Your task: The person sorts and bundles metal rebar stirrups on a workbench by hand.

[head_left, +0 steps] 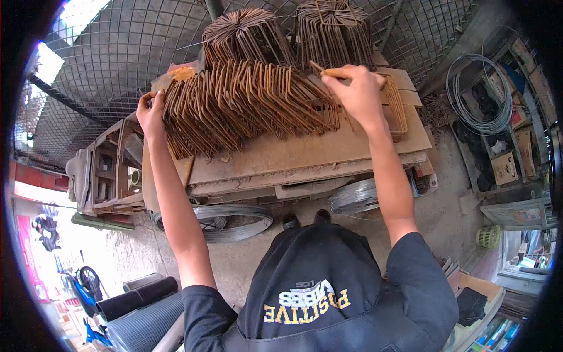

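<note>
A long row of rusty bent steel stirrups (pixel 246 100) leans in overlapping loops across the cardboard-topped bench. At the row's left end, my left hand (pixel 151 114) has thumb and fingers closed round the outermost stirrup. My right hand (pixel 359 97) is raised above the row's right end, closed on a short tool with a tan handle (pixel 337 73) and a dark tip. The tool's kind cannot be made out. Just right of that hand, a small stack of rectangular stirrups (pixel 397 111) lies on the cardboard (pixel 419 138).
Two round bundles of stirrups (pixel 246 35) (pixel 334 29) stand at the back against wire mesh (pixel 146 47). Wire coils (pixel 234 226) (pixel 355 196) lie under the bench's front edge. Another wire coil (pixel 480 97) hangs at right. Mesh rolls (pixel 143 322) are at lower left.
</note>
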Demonstrator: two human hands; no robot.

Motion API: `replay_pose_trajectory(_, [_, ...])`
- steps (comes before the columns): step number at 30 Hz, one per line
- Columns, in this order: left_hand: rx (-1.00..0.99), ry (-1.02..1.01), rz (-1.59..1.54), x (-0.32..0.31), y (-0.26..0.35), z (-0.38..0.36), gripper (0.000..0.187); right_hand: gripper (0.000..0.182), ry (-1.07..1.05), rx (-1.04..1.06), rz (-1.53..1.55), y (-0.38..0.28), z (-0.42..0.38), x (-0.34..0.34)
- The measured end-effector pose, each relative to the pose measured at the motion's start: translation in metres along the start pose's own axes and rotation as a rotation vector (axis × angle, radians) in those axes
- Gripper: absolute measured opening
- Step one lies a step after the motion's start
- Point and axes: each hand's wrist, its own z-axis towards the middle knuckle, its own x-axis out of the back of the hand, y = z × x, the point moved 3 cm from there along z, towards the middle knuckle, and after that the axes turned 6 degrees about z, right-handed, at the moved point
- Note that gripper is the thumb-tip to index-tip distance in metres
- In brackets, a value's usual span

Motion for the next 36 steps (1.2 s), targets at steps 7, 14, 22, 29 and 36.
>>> replay_pose_trajectory(7, [0.023, -0.007, -0.017, 0.0, -0.002, 0.002, 0.021, 0.017, 0.226, 0.146, -0.234, -0.004, -0.003, 0.012])
replay_pose_trajectory(14, [0.033, 0.007, -0.037, -0.001, -0.004, 0.001, 0.024, 0.017, -0.002, 0.182, -0.092, -0.001, -0.017, -0.029])
replay_pose_trajectory(22, [0.055, -0.004, -0.061, -0.001, 0.0, -0.001, 0.029, 0.023, -0.203, 0.106, 0.003, -0.013, -0.024, -0.044])
replay_pose_trajectory(29, [0.042, 0.016, -0.044, -0.001, -0.006, 0.002, 0.026, 0.019, 0.039, 0.04, 0.053, -0.005, -0.027, -0.008])
replay_pose_trajectory(36, [0.032, 0.018, -0.076, -0.003, 0.003, -0.003, 0.023, 0.03, 0.315, -0.293, -0.351, 0.067, -0.074, 0.075])
